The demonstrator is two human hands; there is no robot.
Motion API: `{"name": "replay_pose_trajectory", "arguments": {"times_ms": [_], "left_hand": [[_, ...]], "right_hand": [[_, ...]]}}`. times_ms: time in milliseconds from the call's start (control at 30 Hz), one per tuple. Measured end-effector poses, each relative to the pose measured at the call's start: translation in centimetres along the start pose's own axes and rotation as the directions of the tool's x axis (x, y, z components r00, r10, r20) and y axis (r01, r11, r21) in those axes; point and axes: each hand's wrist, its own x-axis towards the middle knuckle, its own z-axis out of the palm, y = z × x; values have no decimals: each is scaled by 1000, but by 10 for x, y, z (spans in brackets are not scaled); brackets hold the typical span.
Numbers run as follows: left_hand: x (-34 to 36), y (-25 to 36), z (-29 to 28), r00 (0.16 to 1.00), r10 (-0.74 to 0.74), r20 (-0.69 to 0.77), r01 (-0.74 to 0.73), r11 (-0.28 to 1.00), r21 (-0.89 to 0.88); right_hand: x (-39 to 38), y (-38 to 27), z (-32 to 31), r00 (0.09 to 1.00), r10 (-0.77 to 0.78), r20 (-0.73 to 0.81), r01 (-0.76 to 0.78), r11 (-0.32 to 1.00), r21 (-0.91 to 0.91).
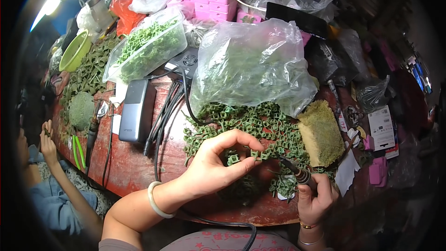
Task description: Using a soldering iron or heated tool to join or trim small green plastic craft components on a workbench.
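Observation:
My left hand (211, 165) reaches in over the table's front, thumb and forefinger pinched on a small green ring-shaped piece (256, 155). A second green piece (232, 159) shows inside the curl of its fingers. In my right hand (318, 200) is a soldering-iron-like pen tool (303, 175), its thin dark tip pointing up and left toward the pinched piece. Whether the tip touches it I cannot tell. Just beyond both hands spreads a pile of similar green pieces (237, 118), and a smaller cluster (282, 185) lies beside the tool.
A plastic bag of green pieces (253, 60) lies behind the pile, a yellowish sponge-like block (321, 132) to its right. Left are a grey power bank (135, 111), black cables (165, 116) and a clear tub (146, 60). Another person's hand (48, 145) is at far left.

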Motion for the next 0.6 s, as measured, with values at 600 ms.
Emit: {"name": "replay_pose_trajectory", "arguments": {"times_ms": [600], "left_hand": [[0, 1, 2, 998, -18, -54, 16, 999, -49]], "right_hand": [[3, 1, 3, 997, -7, 78, 5, 1000, 23]]}}
